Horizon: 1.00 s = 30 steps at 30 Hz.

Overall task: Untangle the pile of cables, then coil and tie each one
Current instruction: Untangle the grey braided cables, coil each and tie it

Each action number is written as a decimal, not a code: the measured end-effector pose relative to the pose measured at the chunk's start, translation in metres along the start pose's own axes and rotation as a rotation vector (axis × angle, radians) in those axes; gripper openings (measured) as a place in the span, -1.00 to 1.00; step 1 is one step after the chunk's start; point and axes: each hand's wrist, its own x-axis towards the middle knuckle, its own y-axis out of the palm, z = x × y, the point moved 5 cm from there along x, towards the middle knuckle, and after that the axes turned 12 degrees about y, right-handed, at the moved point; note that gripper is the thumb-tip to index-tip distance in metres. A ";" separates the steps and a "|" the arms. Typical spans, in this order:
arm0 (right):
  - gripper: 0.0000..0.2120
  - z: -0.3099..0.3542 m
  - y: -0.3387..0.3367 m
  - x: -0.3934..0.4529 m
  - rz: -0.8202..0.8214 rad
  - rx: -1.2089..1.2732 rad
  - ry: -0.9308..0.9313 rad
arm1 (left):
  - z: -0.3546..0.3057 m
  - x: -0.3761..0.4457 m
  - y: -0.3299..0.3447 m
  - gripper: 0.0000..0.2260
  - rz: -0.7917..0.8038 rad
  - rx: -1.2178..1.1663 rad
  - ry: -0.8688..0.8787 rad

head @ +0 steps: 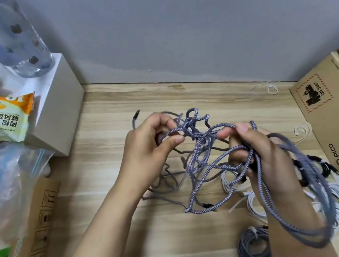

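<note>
A: Why is the whole grey braided tangle (200, 159) lifted off the wooden table (115, 106) rather than sorted flat?

B: I'd judge it's so the loose loops hang free and the knot shows itself. Most of the mass droops below and between the two grips, trailing down to the tabletop.

A: And the right hand (255, 150)?

B: Its fingers are curled round several gathered strands, with long loops draped over the wrist and falling past the forearm. That looks like parking the already-freed length out of the way, while holding the tangle steady.

A: So the left hand (151, 147) does the fine work?

B: Seems so. Thumb and forefinger pinch a single strand just left of the tight knot (190, 124), which sits between the two grips, nearer the left. A narrow pinch suits teasing one loop out.

A: What's under the right forearm?

B: A grey coil (253, 246), wound and cinched with a white tie, so one cable appears finished. White cables (252, 202) lie near it, below the right grip.

A: And that small end beyond the left hand?

B: A connector (136, 113), lying free on the table.
</note>
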 end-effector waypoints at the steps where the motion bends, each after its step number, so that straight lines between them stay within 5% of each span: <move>1: -0.78 0.003 -0.001 -0.003 0.006 0.034 -0.029 | 0.003 0.000 -0.002 -0.71 -0.004 0.077 -0.004; 7: -0.76 0.012 0.004 -0.012 0.138 0.121 -0.068 | 0.031 0.003 -0.014 -0.92 0.161 0.864 0.127; 11: -0.63 0.010 0.005 -0.012 0.166 0.123 -0.066 | 0.039 0.000 -0.017 -0.77 0.215 1.018 0.263; 13: -0.62 0.011 0.006 -0.012 0.158 0.112 -0.079 | 0.042 -0.001 -0.018 -0.77 0.235 1.036 0.162; 15: -0.64 0.012 0.005 -0.012 0.139 0.107 -0.108 | 0.052 0.000 -0.020 -0.88 0.290 0.915 -0.116; 18: -0.69 0.018 0.000 -0.014 0.113 0.177 -0.182 | 0.079 -0.010 -0.026 -0.82 0.335 0.305 -0.628; 21: -0.75 0.026 -0.011 -0.017 0.077 0.208 -0.244 | 0.099 -0.027 -0.041 -0.86 0.192 -0.158 -0.869; 23: -0.77 0.027 -0.014 -0.017 0.078 0.162 -0.226 | 0.105 -0.035 -0.047 -0.78 0.148 -0.233 -0.901; 25: -0.71 0.025 -0.012 -0.015 0.113 0.075 -0.199 | 0.105 -0.033 -0.046 -0.79 0.229 -0.032 -0.865; 28: -0.61 0.021 -0.004 -0.013 0.160 -0.038 -0.180 | 0.094 -0.017 -0.049 -0.73 0.462 0.697 -0.636; 30: -0.58 0.020 -0.001 -0.013 0.175 -0.073 -0.174 | 0.062 -0.003 -0.048 -0.80 0.297 0.864 -0.415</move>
